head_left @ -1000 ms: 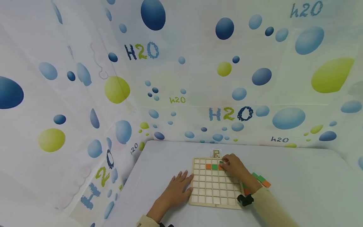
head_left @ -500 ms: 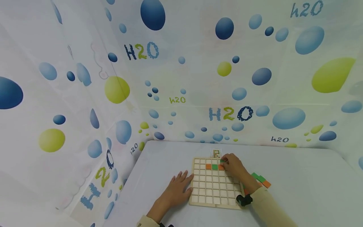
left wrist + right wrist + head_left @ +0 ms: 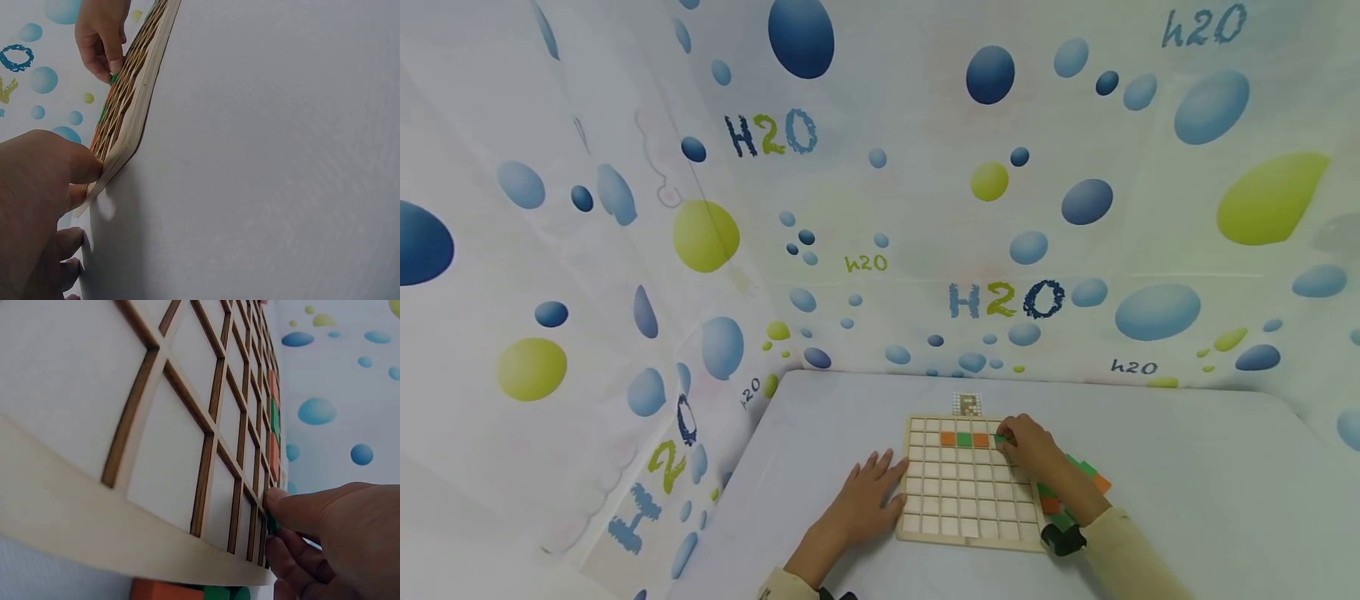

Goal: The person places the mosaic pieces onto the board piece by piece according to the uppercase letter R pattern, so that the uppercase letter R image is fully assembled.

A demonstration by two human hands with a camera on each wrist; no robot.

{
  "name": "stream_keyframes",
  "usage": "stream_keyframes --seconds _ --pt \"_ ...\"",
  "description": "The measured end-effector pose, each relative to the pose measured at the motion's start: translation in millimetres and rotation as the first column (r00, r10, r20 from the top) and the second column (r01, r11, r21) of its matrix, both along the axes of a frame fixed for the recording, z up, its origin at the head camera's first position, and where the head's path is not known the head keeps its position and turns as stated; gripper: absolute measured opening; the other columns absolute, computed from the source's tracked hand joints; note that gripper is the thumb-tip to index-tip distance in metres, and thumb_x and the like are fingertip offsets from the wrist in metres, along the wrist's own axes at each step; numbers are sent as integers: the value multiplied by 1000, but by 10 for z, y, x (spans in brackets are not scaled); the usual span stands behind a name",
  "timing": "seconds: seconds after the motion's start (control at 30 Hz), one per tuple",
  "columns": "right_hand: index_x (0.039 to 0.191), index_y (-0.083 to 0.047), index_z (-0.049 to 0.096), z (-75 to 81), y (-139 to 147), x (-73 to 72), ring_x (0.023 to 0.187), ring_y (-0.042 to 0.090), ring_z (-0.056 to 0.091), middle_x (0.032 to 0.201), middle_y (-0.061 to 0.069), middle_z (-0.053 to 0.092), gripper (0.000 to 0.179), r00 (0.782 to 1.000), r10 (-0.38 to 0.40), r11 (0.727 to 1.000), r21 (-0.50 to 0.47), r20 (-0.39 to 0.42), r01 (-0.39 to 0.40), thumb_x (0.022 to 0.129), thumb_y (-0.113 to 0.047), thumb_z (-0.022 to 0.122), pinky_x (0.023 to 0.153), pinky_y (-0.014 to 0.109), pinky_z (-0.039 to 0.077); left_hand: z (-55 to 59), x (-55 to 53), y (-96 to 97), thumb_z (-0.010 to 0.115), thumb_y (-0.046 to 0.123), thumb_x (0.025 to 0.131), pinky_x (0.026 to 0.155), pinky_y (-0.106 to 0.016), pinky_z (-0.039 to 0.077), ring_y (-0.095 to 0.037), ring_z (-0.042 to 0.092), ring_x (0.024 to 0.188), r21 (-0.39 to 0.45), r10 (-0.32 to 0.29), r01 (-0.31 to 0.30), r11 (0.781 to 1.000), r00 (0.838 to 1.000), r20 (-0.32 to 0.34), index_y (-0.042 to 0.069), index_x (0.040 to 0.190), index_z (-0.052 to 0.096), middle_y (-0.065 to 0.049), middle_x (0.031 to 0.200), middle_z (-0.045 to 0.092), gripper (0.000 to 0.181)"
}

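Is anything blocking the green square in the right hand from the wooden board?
Nothing visible. The right hand pinches the green square right at the wooden board, beside an orange square. The hand partly hides it, so I can't tell if it's seated.

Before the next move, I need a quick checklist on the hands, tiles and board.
1. Right hand pinching a green tile: ok.
2. Green tile seated flat in the board: cannot tell; the hand covers most of it.
3. Left hand touching the board's left edge: ok.
4. Three placed tiles in one row, orange, green, orange: ok.
5. Loose tiles fully visible in the head view: not ok; right forearm in the way.
6. Pattern card clear of both hands: ok.
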State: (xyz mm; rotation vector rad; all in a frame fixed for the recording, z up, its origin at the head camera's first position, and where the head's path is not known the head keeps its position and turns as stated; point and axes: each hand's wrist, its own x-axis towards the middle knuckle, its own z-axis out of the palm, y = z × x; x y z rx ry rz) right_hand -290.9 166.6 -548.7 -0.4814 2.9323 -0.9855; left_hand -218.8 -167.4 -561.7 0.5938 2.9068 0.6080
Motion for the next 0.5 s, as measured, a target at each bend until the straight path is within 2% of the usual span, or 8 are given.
stream_keyframes --seconds 0.27,0.5 --pt "115 2 66 -24 -43 8 94 21 62 103 9 62 17 999 43 997 -67 4 -43 99 -2 70 82 41 56 -4 -2 -2 52 45 107 126 -66 22 -40 27 160 0 4 -4 1000 1000 10 24 164 42 -12 172 32 61" --pt "102 -3 68 -23 -59 42 89 18 58 101 8 59 6 999 32 995 -90 -18 -33 98 1 70 77 36 55 16 7 -3 51 44 108 126 -66 22 -40 26 160 0 4 -4 1000 1000 3 23 164 41 -13 172 32 61"
